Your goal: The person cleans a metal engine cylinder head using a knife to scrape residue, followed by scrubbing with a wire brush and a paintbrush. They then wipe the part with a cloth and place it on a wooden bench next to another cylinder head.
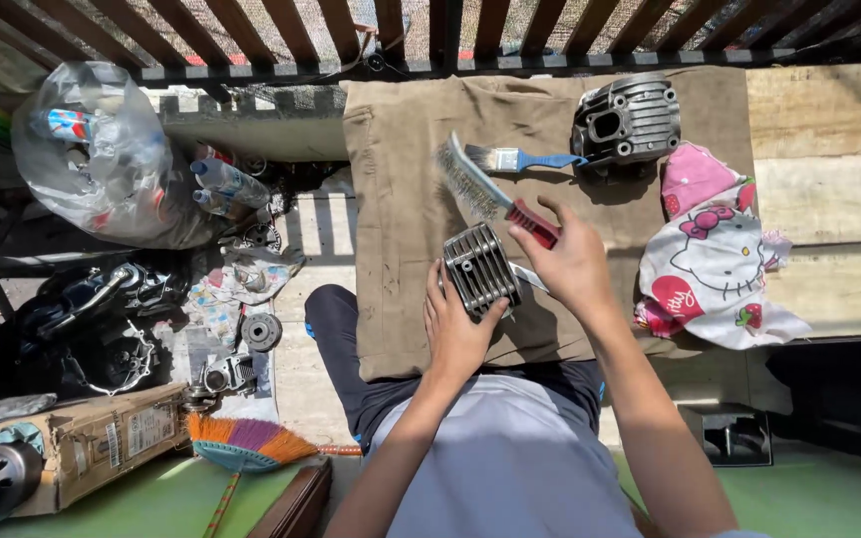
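- Finned metal cylinder [480, 269]: near edge of brown cloth [401, 179]; likely heavy, rigid; best held by the sides.
- Left hand [455, 334] cups the cylinder.
- Right hand [570, 261] is closed around wire brush [490, 194] handle.

Mid-frame, my left hand [457, 334] grips a finned grey metal cylinder head [480, 269]; my right hand [572, 261] holds a red-handled wire brush [485, 191], apparently just above it.

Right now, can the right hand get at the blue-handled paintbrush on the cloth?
Probably not freely: the right hand already grips the wire brush, though the paintbrush lies uncovered just beyond it.
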